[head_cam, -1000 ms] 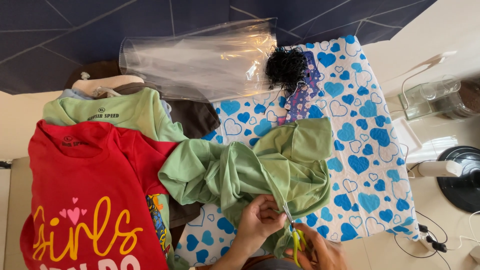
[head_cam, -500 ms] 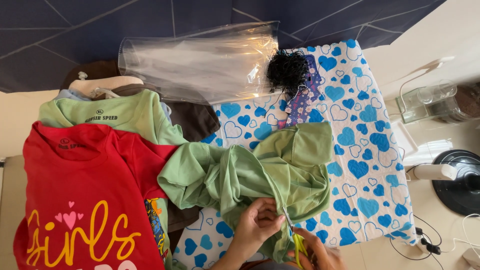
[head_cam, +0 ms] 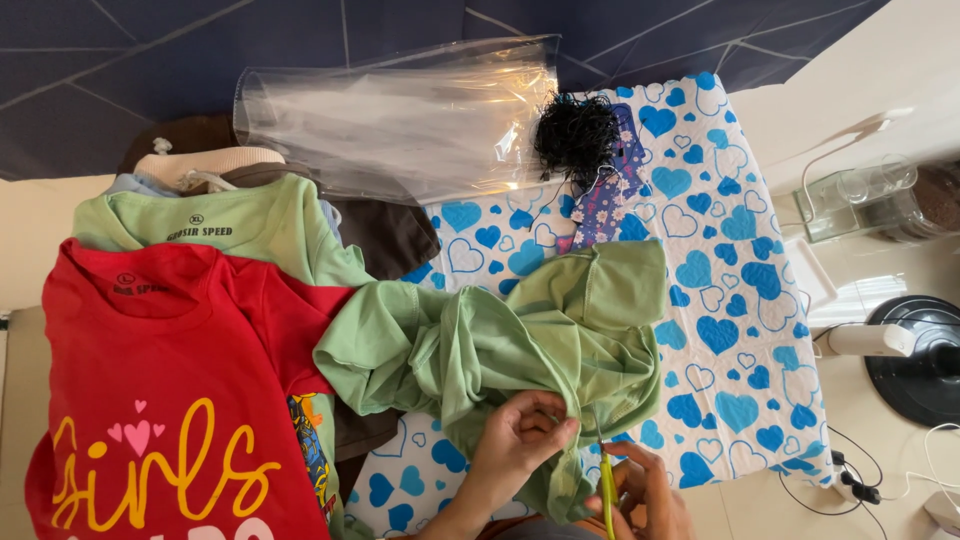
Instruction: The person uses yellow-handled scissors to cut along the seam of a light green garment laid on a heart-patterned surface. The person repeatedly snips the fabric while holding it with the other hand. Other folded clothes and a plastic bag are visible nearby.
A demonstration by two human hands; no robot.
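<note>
— little has moved since the earlier frames: the left hand (head_cam: 520, 440) still pinches the hem of the green shirt (head_cam: 500, 345), and the right hand (head_cam: 645, 490) still holds the scissors (head_cam: 606, 485) at the same spot.

— how does each grip stand?

— left grip is together, thumb and fingers clamped on a fold of the shirt's lower edge. right grip is closed round the scissors' yellow-green handles, blades pointing up toward the cloth. whether the blades are apart i cannot tell, they're too thin to read.

— and where does the shirt lie against those grips?

— it's bunched in the middle of the table (head_cam: 740, 300), on the white cover with blue hearts. most of it spreads up and to the left of the left hand; only the hem reaches down into the pinch. the scissors meet the cloth just right of that pinch, so the held edge sits between the two hands.

— what else is about?

— a red shirt (head_cam: 160, 370) with yellow lettering lies at left, its edge under the green one's sleeve. behind it, a paler green shirt (head_cam: 240, 230) on a pile of brown clothes. a clear plastic bag (head_cam: 400, 120) lies at the far side, with a black tangle of thread (head_cam: 575, 135) just beside it, well apart from the hands.
</note>
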